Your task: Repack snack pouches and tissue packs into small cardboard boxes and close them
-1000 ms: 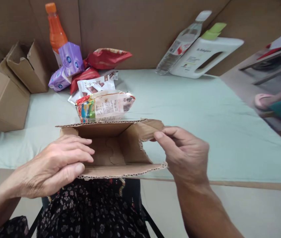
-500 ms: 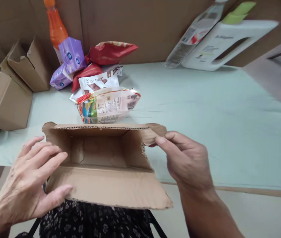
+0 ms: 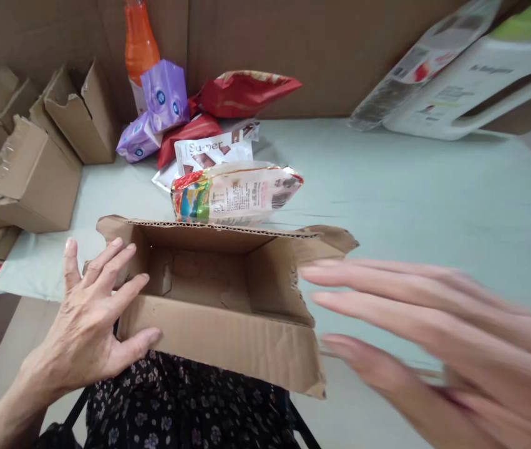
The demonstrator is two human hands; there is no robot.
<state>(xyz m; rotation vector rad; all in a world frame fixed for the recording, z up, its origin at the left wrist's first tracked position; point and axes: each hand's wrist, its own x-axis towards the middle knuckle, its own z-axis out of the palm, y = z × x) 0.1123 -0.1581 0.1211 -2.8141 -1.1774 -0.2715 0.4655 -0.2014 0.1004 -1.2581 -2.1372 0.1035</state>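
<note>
An open cardboard box (image 3: pixel 209 274) with its flaps folded outward stands at the table's near edge; its inside shows bare. My left hand (image 3: pixel 99 308) rests over the box's left side with the fingers spread, the thumb lying on the near flap. Close to the box's right side, my right hand (image 3: pixel 428 330) is open and smeared by motion, fingers stretched toward the torn right flap (image 3: pixel 326 243). Just beyond the box lies a clear, colourful printed food packet (image 3: pixel 241 194).
Behind the packet are a white "Su-per" pouch (image 3: pixel 218 151), red packets (image 3: pixel 246 93), purple packs (image 3: pixel 165 93) and an orange bottle (image 3: pixel 140 43). Cardboard boxes (image 3: pixel 45 174) crowd the left. A clear bottle (image 3: pixel 415 68) and a white jug (image 3: pixel 462 87) lean at the back right.
My right hand has let go of the box's right flap and opened, moving right. My left hand stays at the box's left side. The view has shifted somewhat.
</note>
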